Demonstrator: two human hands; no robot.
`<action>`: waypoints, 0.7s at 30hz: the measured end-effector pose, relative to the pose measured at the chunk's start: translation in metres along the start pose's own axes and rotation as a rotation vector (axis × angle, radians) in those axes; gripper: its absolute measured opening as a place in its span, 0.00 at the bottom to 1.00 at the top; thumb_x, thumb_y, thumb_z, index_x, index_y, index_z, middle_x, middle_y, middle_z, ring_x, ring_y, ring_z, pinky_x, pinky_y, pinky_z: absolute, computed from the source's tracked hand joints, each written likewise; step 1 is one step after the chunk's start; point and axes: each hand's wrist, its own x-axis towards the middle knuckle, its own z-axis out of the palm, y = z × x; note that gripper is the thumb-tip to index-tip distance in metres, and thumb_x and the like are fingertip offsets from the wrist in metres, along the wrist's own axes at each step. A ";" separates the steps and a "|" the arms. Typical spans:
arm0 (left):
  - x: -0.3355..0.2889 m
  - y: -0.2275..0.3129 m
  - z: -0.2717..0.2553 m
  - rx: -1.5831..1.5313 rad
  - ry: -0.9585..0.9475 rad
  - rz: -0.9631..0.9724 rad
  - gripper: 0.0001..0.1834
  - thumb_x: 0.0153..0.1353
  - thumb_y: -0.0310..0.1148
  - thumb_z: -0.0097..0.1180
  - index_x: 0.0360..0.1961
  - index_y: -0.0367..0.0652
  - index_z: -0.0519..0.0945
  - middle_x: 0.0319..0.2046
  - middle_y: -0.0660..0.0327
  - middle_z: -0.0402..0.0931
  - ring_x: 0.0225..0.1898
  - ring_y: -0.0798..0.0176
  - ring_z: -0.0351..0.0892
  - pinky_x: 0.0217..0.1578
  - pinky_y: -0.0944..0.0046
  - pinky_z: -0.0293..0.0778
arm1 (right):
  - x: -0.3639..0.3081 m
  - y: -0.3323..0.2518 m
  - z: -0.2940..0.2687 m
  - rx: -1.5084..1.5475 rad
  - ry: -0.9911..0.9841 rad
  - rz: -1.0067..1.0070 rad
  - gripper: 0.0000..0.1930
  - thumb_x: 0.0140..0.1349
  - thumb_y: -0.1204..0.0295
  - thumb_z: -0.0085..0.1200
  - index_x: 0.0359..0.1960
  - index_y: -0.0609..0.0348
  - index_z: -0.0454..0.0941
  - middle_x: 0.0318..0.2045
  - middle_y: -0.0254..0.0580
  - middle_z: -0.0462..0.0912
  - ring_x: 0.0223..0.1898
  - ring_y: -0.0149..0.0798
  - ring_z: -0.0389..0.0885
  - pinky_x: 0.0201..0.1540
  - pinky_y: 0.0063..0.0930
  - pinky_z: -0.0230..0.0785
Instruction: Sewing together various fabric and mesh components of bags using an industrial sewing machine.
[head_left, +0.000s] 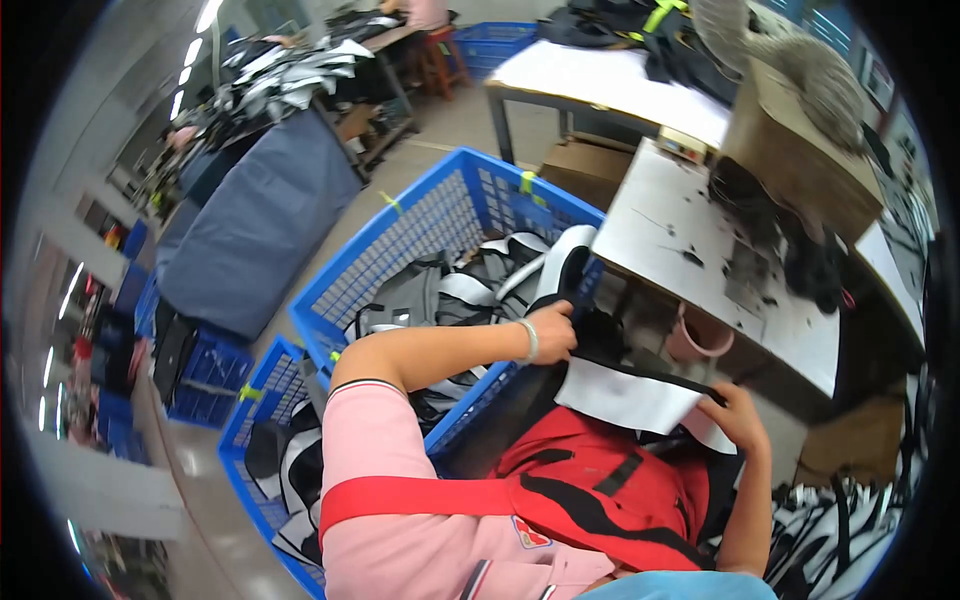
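Note:
A black fabric piece with a broad white panel (628, 396) stretches across my lap, between my two hands. My left hand (553, 333), with a pale bracelet at the wrist, is closed on black fabric at its left end, beside the basket's rim. At the right end my right hand (738, 418) pinches the white panel's edge between thumb and fingers. A curved white-and-black piece (566, 262) stands up over the basket's corner, just beyond my left hand. Beneath the panel lies my red apron (600, 470) with black strips.
A blue plastic basket (365, 240) with grey, black and white pieces stands at my left; a second blue basket (238, 455) sits behind it. On the right is a white worktable (660, 225) with dark scraps, a cardboard box (790, 140) and a pink bucket (698, 335) below.

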 end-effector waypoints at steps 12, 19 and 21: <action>0.046 0.158 -0.159 -1.164 0.346 0.202 0.08 0.54 0.33 0.61 0.26 0.37 0.81 0.23 0.55 0.77 0.29 0.52 0.78 0.30 0.58 0.71 | -0.030 -0.133 -0.044 0.061 -0.276 -0.679 0.26 0.51 0.75 0.59 0.56 0.59 0.72 0.54 0.44 0.72 0.56 0.41 0.72 0.57 0.31 0.65; 0.066 0.165 -0.142 -1.222 0.282 0.151 0.09 0.53 0.33 0.62 0.28 0.36 0.83 0.24 0.55 0.80 0.27 0.59 0.79 0.29 0.61 0.71 | -0.010 -0.059 0.008 0.064 -0.203 -0.497 0.29 0.49 0.76 0.61 0.57 0.58 0.71 0.56 0.48 0.68 0.54 0.46 0.73 0.53 0.32 0.69; 0.067 0.166 -0.135 -1.226 0.268 0.135 0.09 0.53 0.33 0.62 0.28 0.36 0.83 0.24 0.54 0.80 0.27 0.58 0.79 0.29 0.61 0.72 | -0.009 -0.053 0.017 0.100 -0.219 -0.458 0.30 0.48 0.76 0.61 0.57 0.57 0.71 0.55 0.47 0.68 0.54 0.48 0.72 0.55 0.32 0.68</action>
